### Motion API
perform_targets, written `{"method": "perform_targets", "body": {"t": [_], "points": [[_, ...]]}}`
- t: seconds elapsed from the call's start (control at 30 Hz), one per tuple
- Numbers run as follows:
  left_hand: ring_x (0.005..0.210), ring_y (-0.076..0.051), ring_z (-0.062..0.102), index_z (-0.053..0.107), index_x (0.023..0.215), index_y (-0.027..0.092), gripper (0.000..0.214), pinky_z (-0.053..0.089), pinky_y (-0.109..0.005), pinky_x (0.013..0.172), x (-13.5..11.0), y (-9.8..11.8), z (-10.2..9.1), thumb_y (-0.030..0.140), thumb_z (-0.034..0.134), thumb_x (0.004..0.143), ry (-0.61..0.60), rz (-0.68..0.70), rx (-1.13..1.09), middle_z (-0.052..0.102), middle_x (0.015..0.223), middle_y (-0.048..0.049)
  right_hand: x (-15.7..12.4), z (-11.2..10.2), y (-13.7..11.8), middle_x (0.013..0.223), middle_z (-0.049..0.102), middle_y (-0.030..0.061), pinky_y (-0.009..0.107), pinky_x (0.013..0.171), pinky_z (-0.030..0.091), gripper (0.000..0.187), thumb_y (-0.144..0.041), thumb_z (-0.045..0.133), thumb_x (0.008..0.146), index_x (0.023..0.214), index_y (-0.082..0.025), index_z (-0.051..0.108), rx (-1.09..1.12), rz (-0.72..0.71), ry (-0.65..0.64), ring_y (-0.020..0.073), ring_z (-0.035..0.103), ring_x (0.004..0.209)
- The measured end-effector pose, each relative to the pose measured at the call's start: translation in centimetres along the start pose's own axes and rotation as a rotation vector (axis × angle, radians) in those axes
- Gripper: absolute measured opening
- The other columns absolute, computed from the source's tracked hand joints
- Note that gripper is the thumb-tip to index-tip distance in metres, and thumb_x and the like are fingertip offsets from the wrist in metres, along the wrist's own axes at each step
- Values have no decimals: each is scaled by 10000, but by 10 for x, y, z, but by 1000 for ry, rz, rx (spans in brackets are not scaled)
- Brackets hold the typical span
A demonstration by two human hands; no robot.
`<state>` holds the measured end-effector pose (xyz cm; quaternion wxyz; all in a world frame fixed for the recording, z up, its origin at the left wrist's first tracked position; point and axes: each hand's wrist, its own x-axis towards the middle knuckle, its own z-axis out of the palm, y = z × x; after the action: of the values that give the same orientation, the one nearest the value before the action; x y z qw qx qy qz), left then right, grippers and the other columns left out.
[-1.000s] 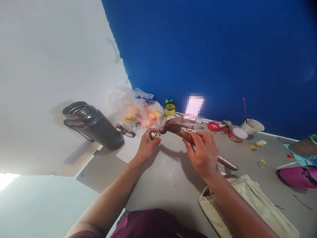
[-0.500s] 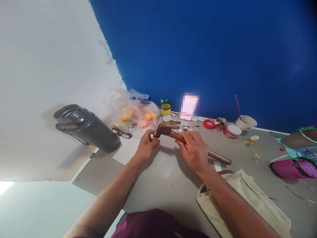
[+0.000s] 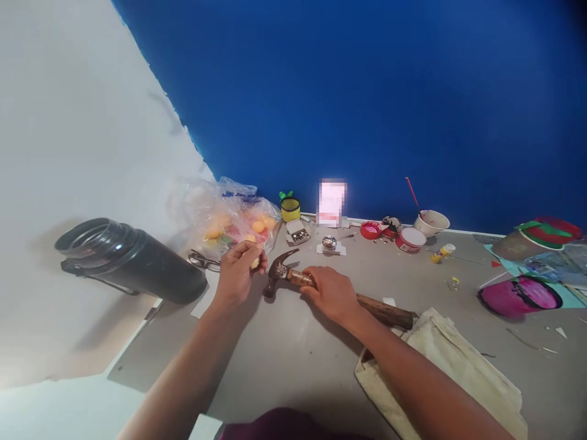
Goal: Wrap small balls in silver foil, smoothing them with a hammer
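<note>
My right hand [image 3: 332, 293] is wrapped round the wooden handle of a claw hammer [image 3: 385, 310], low over the table. The hammer's dark metal head stands to the left, with the claw pointing away from me and the striking face down. My left hand [image 3: 241, 269] is closed on a small shiny foil-covered ball [image 3: 255, 263], mostly hidden by the fingers. A second silver foil ball [image 3: 329, 243] sits on a white card beyond the hammer. A small white box [image 3: 298, 233] with several shiny little pieces lies near the yellow cup [image 3: 290, 209].
At left stands an open dark flask [image 3: 132, 260], beside glasses [image 3: 204, 261] and a plastic bag [image 3: 229, 214] of colourful things. Paint pots [image 3: 410, 240], a white cup [image 3: 433, 223] and a glue bottle [image 3: 443, 253] line the back. A beige cloth bag [image 3: 449, 373] lies front right.
The hammer has come down from beside the foil ball toward the table. My left hand has lifted and drawn the ball away to the left. The view has shifted slightly.
</note>
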<state>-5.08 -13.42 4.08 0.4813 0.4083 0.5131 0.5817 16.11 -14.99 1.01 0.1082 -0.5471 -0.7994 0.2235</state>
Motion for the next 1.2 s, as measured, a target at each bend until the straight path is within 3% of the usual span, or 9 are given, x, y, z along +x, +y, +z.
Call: {"method": "perform_targets", "body": {"t": [0.17,0.33,0.43,0.73,1.0,1.2], "points": [[538,-118,516,709,785,175,203,397,-247,524,34,1,15,328,773,669,-102,25,337,615,614,23,1,3,3,1066,726,37,317,721,328,225,-377,640,951,1133,-244,645,-29,-24,-12,249,615,1037],[819,-204,660,750,790,177,189,492,-291,748,82,-11,33,288,597,793,-232,337,984,757,868,-48,5,5,7,1082,714,60,324,765,367,221,-375,621,964,1126,-229,663,-77,-58,-17,247,603,1041],[919,-230,670,770,832,187,239,487,-305,825,104,-19,43,239,536,825,-381,417,1237,762,947,-70,7,7,8,1085,706,85,330,815,392,220,-372,597,982,1091,-199,676,-117,-89,-36,252,589,1053],[907,-270,684,763,780,209,207,464,-319,750,122,-28,67,159,566,824,-583,449,1492,747,910,-109,8,13,8,1142,647,103,350,903,419,210,-320,581,982,1100,-173,675,-63,-109,-30,263,531,1112],[944,-254,697,750,908,224,212,467,-311,771,123,-43,63,175,545,885,-541,443,1522,757,992,-100,13,13,8,1137,637,102,393,931,398,210,-334,614,957,1080,-178,679,-53,-70,-89,281,519,1101],[891,-253,697,723,846,207,191,449,-310,713,127,-45,61,171,539,883,-526,434,1500,754,952,-96,14,16,15,1123,635,78,359,905,392,195,-340,634,938,1061,-193,671,1,-66,-93,258,527,1084]]}}
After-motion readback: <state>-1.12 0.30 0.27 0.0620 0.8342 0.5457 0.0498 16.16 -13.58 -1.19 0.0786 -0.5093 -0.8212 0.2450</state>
